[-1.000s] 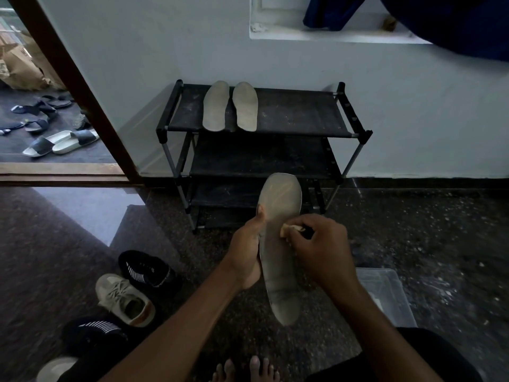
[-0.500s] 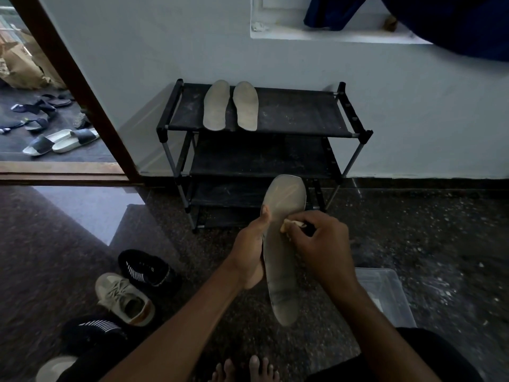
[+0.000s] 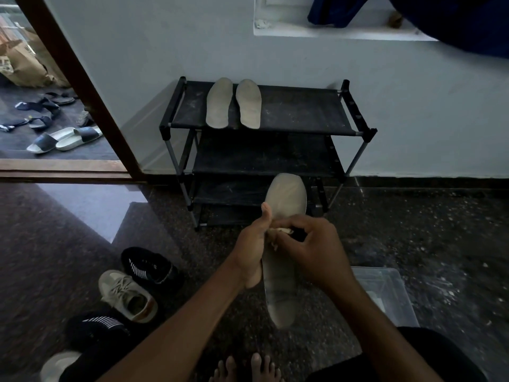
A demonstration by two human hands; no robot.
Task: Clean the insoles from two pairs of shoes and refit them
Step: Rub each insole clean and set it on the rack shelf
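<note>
Before the black metal shoe rack (image 3: 303,111), the left hand (image 3: 252,249) clasps the long grey foam insole (image 3: 278,285) by its edge while the right hand (image 3: 311,252) pinches a small pale wad (image 3: 278,230) against it, so scrubbing is in hand and the heel end likely needs wiping next.

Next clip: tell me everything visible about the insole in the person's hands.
The insole is long, flat, grey-beige, foam-like by its look, with a broad toe and narrower heel. It is held above the floor, toe end away from the person, before the shoe rack. The left hand grips its left edge, thumb along it; the right hand pinches a pale cleaning piece against its middle.
</note>
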